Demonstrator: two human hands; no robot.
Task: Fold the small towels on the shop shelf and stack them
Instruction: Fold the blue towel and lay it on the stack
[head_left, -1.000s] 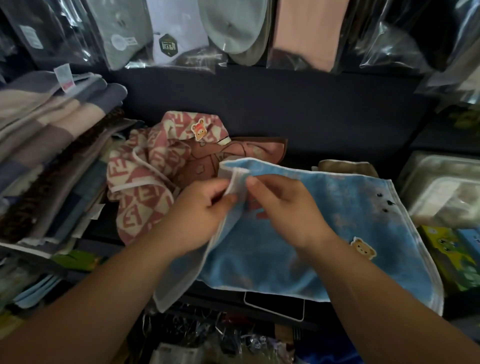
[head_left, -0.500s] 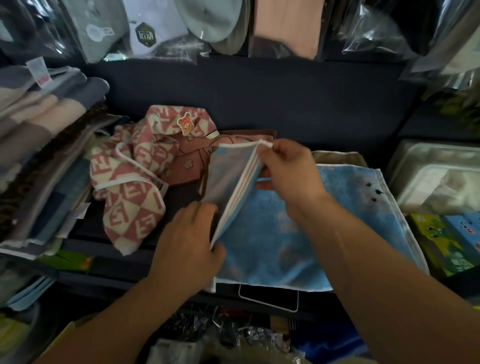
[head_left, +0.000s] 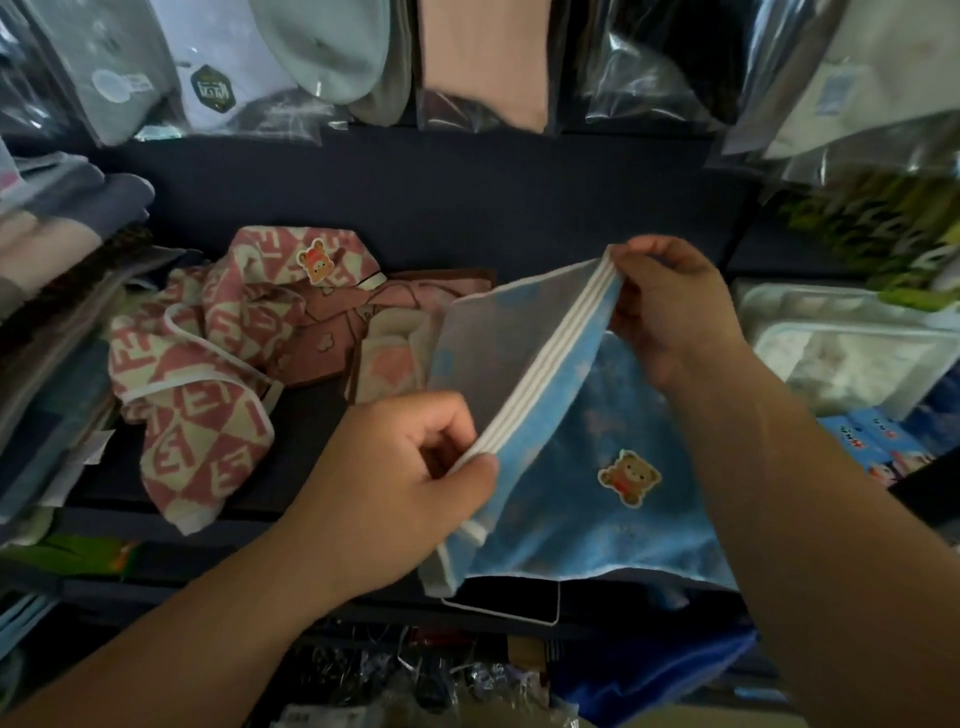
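Observation:
A light blue towel (head_left: 582, 499) with white edging and a small bear patch is folded over and lifted off the dark shelf (head_left: 467, 208). My left hand (head_left: 400, 483) pinches the stacked white edges at the near corner. My right hand (head_left: 670, 306) pinches the same edges at the far corner, so the fold line runs taut between them. A crumpled pink and cream patterned towel (head_left: 202, 384) with a bear patch lies to the left. A brownish-pink towel (head_left: 332, 332) lies behind it, partly hidden by the blue one.
A stack of folded striped textiles (head_left: 57, 291) fills the left side. Bagged goods (head_left: 218, 67) hang above the shelf. Clear plastic packs (head_left: 852, 353) and colourful boxes (head_left: 878, 441) stand at the right. More packaged items (head_left: 415, 686) lie below the shelf's front edge.
The blue towel's left edge was lifted and carried over to the right, folding it in half. My right hand rose to the far corner; my left hand slid to the near corner.

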